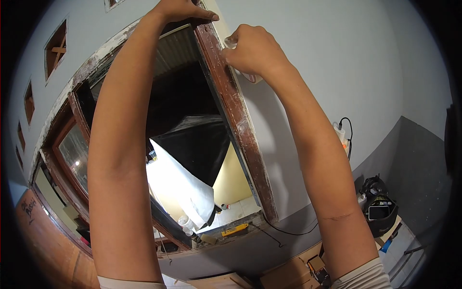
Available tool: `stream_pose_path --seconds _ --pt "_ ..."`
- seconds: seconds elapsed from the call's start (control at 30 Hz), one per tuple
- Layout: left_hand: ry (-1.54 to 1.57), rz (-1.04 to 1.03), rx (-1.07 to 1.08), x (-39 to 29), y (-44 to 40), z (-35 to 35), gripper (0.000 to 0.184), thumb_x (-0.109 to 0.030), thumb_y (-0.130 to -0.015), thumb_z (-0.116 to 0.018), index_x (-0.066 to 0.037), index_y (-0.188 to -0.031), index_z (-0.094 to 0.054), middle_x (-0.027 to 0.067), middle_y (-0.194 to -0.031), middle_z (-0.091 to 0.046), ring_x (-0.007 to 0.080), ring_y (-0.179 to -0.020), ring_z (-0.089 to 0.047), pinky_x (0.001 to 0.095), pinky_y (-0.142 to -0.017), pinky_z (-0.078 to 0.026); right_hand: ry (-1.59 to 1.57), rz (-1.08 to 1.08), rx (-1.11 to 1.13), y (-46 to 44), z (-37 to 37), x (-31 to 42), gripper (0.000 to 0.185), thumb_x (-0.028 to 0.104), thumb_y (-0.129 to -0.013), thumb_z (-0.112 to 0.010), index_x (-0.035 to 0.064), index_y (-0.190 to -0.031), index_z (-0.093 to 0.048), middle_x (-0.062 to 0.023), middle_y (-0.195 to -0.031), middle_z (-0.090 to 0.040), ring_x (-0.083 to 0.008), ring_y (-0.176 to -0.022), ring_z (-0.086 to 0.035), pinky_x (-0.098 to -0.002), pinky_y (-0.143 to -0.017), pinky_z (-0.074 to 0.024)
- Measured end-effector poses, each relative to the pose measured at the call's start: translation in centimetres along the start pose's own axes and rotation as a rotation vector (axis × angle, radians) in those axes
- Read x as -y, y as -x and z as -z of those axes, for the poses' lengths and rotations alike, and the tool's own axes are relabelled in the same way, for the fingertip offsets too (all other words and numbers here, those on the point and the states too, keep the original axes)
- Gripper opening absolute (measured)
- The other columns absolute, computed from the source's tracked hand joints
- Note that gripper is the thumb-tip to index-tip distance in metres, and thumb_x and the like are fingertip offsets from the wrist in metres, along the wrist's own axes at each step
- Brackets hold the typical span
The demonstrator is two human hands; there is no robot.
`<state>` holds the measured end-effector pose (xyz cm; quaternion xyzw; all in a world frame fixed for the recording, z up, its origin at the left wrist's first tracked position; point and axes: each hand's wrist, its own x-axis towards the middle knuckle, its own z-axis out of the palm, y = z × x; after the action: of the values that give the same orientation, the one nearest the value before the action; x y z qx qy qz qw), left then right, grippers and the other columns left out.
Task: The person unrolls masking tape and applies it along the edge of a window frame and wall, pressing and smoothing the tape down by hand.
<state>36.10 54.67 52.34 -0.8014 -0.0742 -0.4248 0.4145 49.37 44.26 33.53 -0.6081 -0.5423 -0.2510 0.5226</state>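
Observation:
Both arms reach up to the top right corner of a worn brown window frame (236, 111). My left hand (185, 10) lies at the upper end of the frame post, its thumb stretched out along the edge. Beside the post, my right hand (255, 50) is closed around a roll of tape (253, 77), whose lower rim shows under the palm. A pale strip (222, 29) runs along the wall edge between the hands. The fingertips of my left hand are partly cut off at the top of the view.
A yellow cutter (235, 230) lies on the sill with small containers near it. White sheeting (180, 185) hangs inside the opening. A black bag (380, 209) with a phone is at the lower right. A cable (293, 233) runs below the sill.

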Motion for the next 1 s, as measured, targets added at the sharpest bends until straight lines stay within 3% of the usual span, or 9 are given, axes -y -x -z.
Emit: stream_pose_path --seconds 0.47,0.73,0.93,1.0 --pt "-0.099 -0.069 0.075 0.0 0.3 0.1 0.150 -0.067 -0.052 -0.098 -0.002 -0.165 -0.023 0.0312 -0.161 -0.035 0.0483 -0.149 -0.035 0.0644 -0.121 -0.028 0.001 -0.032 0.037 0.5 0.2 0.2 0.031 0.020 -0.082 -0.073 0.0033 -0.108 -0.078 -0.0187 -0.106 -0.078 -0.0365 -0.105 -0.076 -0.0459 -0.092 -0.0619" --pt "-0.242 0.010 0.100 -2.0 1.0 0.2 0.156 -0.074 -0.048 -0.095 -0.001 -0.165 -0.023 0.0287 -0.156 -0.040 0.0480 -0.144 -0.039 0.0632 -0.118 -0.032 0.035 -0.038 0.067 0.5 0.4 0.3 0.035 0.021 -0.083 -0.071 0.0041 -0.113 -0.078 -0.0182 -0.111 -0.078 -0.0361 -0.107 -0.075 -0.0460 -0.094 -0.0612" --pt "-0.326 0.006 0.110 -2.7 1.3 -0.1 0.154 -0.076 -0.049 -0.094 0.004 -0.163 -0.026 0.0289 -0.156 -0.040 0.0473 -0.144 -0.038 0.0608 -0.120 -0.032 -0.019 -0.035 0.060 1.2 -0.7 -0.5 0.046 0.027 -0.086 -0.071 0.0051 -0.126 -0.076 -0.0194 -0.108 -0.078 -0.0367 -0.107 -0.076 -0.0463 -0.096 -0.0602" --pt "-0.319 0.017 0.131 -2.6 1.6 -0.5 0.153 -0.077 -0.050 -0.092 0.006 -0.162 -0.029 0.0292 -0.158 -0.039 0.0475 -0.145 -0.037 0.0598 -0.120 -0.032 -0.083 0.025 -0.145 2.2 -1.7 -0.7 0.052 0.031 -0.087 -0.071 0.0049 -0.132 -0.073 -0.0205 -0.103 -0.079 -0.0389 -0.102 -0.076 -0.0470 -0.096 -0.0601"
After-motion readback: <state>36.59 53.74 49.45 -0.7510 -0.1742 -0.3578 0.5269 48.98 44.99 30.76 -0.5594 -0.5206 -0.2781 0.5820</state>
